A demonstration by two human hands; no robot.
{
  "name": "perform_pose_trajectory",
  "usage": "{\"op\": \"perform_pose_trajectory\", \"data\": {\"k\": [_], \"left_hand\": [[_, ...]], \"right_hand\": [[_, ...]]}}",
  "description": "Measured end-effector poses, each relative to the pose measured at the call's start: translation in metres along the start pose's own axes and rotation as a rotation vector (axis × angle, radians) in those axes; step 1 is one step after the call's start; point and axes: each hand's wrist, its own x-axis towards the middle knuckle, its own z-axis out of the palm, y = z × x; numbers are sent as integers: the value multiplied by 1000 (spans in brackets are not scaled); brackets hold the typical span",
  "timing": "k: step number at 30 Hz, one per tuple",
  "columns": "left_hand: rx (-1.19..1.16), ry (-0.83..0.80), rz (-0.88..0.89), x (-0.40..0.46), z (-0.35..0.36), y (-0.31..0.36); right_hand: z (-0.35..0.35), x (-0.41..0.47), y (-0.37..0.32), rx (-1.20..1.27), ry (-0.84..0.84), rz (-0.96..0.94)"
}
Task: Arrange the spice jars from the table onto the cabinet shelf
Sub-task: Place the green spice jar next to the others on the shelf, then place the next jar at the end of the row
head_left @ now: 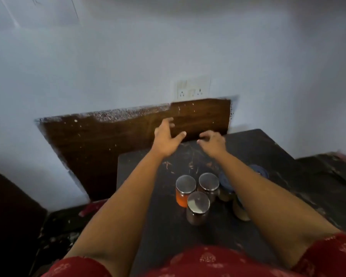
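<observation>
Hands, my left (166,139) and right (213,141), hover spread and empty beyond the upright steel-lidded glass spice jars (198,202) mid dark bench (278,156), nearer my right.

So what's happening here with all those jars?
A person in red patterned sleeves reaches both arms over a dark table. The left hand and right hand are open and hold nothing. Three glass jars with shiny metal lids and some blue-lidded jars stand on the table, untouched.
</observation>
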Motion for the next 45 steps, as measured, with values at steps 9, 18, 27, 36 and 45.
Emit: {"op": "perform_pose_trajectory", "data": {"k": [9,18,27,36,45], "left_hand": [[-89,-150,-355,-57,78,-71],[-298,-20,-457,-84,108,-32],[-533,-206,-548,-111,117,-6],[-660,-292,-495,-127,143,41],[-471,-43,-416,-129,157,57]], "right_hand": [[67,-132,72,-516,-173,-318],[62,-142,115,-273,-320,-411],[-4,-114,80,380,19,1],[-85,-100,89,1436,-495,670],[-98,-111,106,1365,-539,505]]}}
